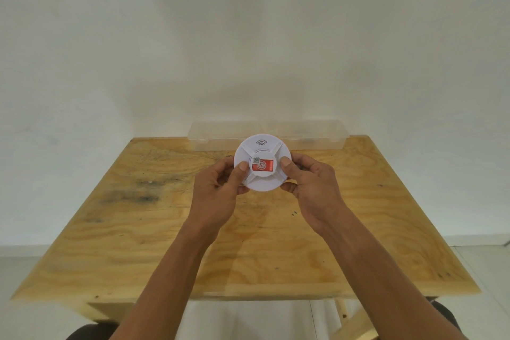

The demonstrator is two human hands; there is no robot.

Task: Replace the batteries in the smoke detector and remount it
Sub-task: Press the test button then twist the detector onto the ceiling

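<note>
Smoke detector [262,163] held in both hands above the wooden table [138,229].

Left hand [218,193] and right hand [311,188] each pinch opposite rims, thumbs on the face, red label between them. Two clear plastic cases [311,132] lie beyond the grip.

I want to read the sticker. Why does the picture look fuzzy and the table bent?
Head view: soft all over, so the red sticker on the smoke detector is unreadable; the wide lens bows the table edges; even light, no glare.
</note>
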